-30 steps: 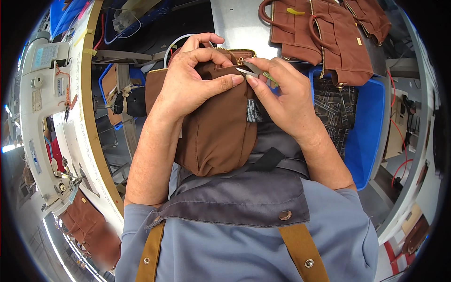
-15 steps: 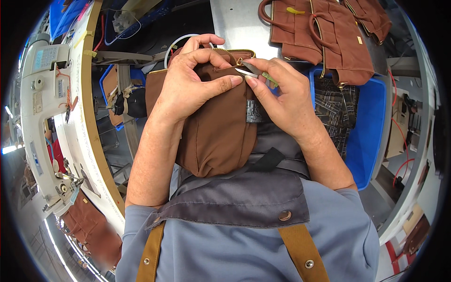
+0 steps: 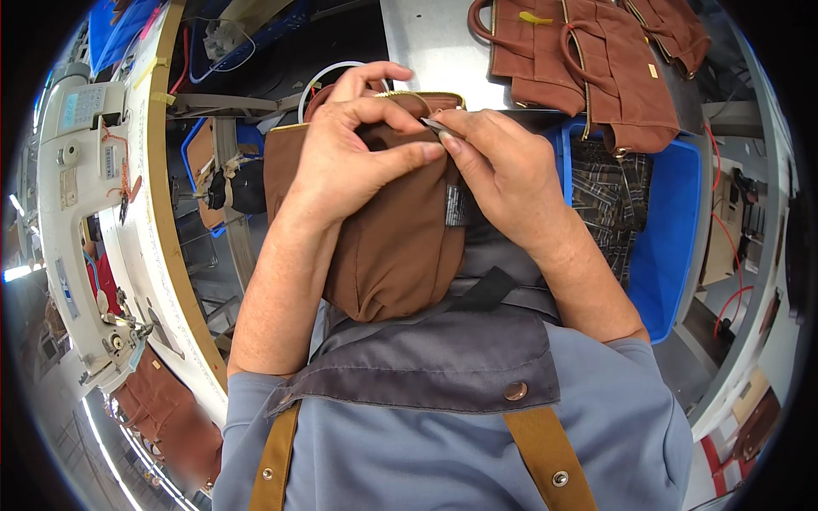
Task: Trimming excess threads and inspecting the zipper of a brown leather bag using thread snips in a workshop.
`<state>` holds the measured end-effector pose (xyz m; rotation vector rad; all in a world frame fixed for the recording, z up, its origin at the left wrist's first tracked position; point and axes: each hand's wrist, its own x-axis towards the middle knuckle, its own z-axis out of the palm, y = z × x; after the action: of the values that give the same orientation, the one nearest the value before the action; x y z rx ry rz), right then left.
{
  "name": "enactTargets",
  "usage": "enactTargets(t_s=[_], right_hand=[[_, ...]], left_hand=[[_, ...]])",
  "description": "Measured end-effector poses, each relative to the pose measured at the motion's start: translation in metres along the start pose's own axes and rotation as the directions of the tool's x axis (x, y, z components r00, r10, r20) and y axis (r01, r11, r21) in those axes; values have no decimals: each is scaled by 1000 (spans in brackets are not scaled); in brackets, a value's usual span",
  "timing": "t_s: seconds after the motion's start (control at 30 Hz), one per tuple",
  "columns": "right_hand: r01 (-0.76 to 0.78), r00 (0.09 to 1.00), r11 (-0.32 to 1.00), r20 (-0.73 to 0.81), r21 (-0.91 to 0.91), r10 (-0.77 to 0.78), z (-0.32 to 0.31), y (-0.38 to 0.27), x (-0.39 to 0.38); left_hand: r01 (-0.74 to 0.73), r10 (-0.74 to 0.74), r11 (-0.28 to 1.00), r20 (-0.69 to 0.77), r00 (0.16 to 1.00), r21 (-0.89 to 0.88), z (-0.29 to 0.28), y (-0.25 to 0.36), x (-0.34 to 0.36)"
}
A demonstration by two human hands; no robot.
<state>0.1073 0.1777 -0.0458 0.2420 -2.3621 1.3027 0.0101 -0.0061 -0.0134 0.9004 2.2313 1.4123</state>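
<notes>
A brown bag [image 3: 392,243] rests against my lap, its lining turned outward and a gold zipper [image 3: 409,98] along its far rim. My left hand [image 3: 341,157] is closed on the bag's upper edge, thumb and forefinger near the zipper end, the other fingers curled above. Between the thumb and fingers of my right hand [image 3: 515,170] is a small pair of metal thread snips [image 3: 439,126]. Its tips are at the bag's edge, close to my left fingertips; any thread there is too small to make out. A label [image 3: 455,206] hangs from the lining's right side.
Several finished brown handbags [image 3: 613,72] lie on the metal table [image 3: 434,47] ahead. At right is a blue bin [image 3: 673,230] with plaid fabric [image 3: 605,196] inside. A white sewing machine [image 3: 81,162] stands at left, with another brown bag [image 3: 162,392] below it.
My right hand has turned and moved slightly left, bringing the snips' tips closer to my left fingers. The blades, spread apart before, now look closer together; the green part is hidden.
</notes>
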Motion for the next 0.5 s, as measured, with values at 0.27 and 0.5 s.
enactTargets(t_s=[0.27, 0.5], right_hand=[[-358, 933, 853, 184, 381, 309, -9, 12, 4], [-485, 874, 625, 350, 612, 336, 7, 21, 0]], left_hand=[[70, -69, 993, 14, 997, -96, -10, 2, -1], [137, -96, 964, 181, 979, -227, -28, 2, 0]])
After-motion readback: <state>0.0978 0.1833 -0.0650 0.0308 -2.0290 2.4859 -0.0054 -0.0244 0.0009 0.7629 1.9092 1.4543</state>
